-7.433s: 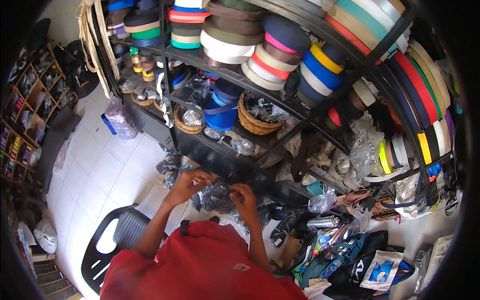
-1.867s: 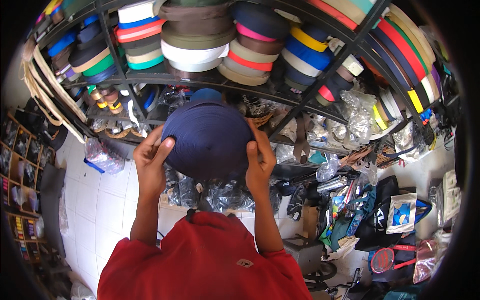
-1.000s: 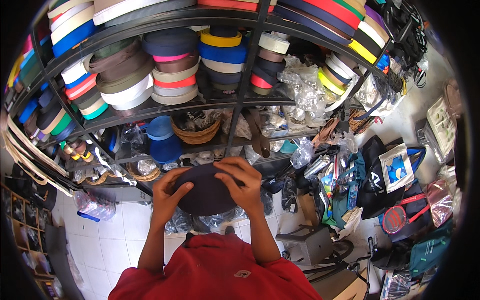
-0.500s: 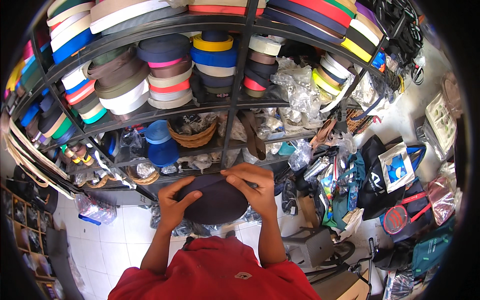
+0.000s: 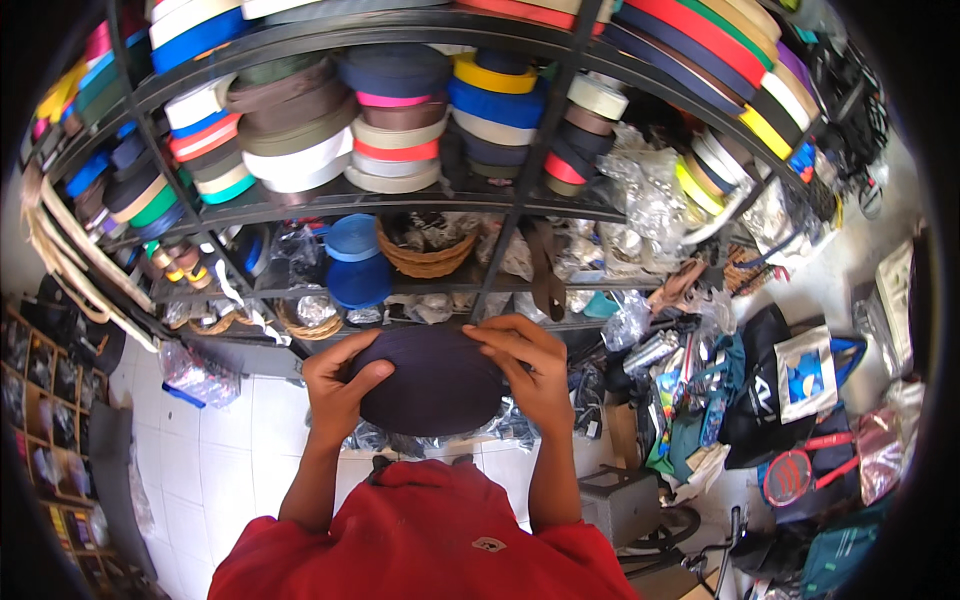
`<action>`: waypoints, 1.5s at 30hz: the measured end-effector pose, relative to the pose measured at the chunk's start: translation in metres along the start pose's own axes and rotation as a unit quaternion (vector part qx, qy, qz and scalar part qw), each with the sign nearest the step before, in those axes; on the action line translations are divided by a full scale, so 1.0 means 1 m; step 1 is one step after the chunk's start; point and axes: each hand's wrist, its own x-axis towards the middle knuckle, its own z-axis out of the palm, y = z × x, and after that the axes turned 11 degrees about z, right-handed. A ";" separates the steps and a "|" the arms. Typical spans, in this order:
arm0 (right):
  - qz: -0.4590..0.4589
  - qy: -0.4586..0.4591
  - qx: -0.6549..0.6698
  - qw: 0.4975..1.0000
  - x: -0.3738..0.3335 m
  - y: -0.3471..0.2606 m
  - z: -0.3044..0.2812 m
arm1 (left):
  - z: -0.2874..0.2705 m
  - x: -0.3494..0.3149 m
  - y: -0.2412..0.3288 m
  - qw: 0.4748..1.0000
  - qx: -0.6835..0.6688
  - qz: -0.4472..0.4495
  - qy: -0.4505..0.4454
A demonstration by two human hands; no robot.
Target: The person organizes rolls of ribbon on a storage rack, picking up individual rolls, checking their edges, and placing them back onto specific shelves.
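A dark, nearly black roll of webbing (image 5: pixel 432 385) is held up in front of my chest, its broad round side facing me. My left hand (image 5: pixel 338 385) is closed round the roll's left edge, the thumb lying across its face and the other fingers behind it. At the upper right rim, my right hand (image 5: pixel 528 362) has its fingertips bent against the roll. The far side of the roll is hidden, and so are the tips of some fingers.
Ahead stands a black shelf rack (image 5: pixel 330 208) stacked with coloured webbing rolls (image 5: pixel 400 110). A wicker basket (image 5: pixel 428 258) and two blue rolls (image 5: pixel 358 282) sit on its lower shelf. Bags (image 5: pixel 760 375), a red racket (image 5: pixel 790 478) and a grey stool (image 5: pixel 618 500) crowd the right.
The strip that lay raised across the roll's top now sits flush with its face. My right hand has shifted slightly outward along the rim. The whole view has swung a little left.
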 end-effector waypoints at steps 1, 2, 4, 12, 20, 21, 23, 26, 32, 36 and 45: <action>0.000 0.009 0.020 1.000 -0.002 0.005 0.007 | -0.002 -0.001 -0.002 1.000 0.003 0.011 0.013; -0.001 0.018 0.042 0.999 -0.003 0.009 0.014 | -0.001 -0.001 0.000 1.000 -0.014 0.014 0.017; 0.009 0.032 0.072 0.997 -0.005 0.015 0.020 | -0.001 -0.002 0.004 1.000 0.004 0.020 0.016; 0.029 0.044 0.086 0.995 -0.008 0.013 0.038 | -0.012 0.001 0.014 0.995 0.039 0.040 0.086; 0.002 0.096 0.059 0.994 -0.012 0.013 0.078 | -0.027 -0.011 0.019 0.982 0.057 0.070 0.167; 0.004 0.102 0.055 0.993 -0.013 0.013 0.083 | -0.030 -0.013 0.021 0.980 0.065 0.070 0.173; -0.026 0.154 0.044 0.987 -0.013 0.014 0.098 | -0.040 -0.015 0.017 0.988 0.057 0.060 0.132; -0.011 0.187 0.071 0.980 -0.010 0.007 0.113 | -0.054 -0.013 0.021 0.997 0.051 0.036 0.045; -0.046 0.108 0.042 0.992 0.000 -0.010 0.132 | -0.087 -0.025 0.026 0.998 0.043 -0.023 0.028; -0.040 0.071 0.035 0.996 0.005 -0.022 0.149 | -0.108 -0.032 0.023 0.998 0.015 -0.026 0.060; -0.079 0.045 0.032 0.995 0.010 -0.035 0.187 | -0.143 -0.033 0.031 0.990 0.094 0.048 0.095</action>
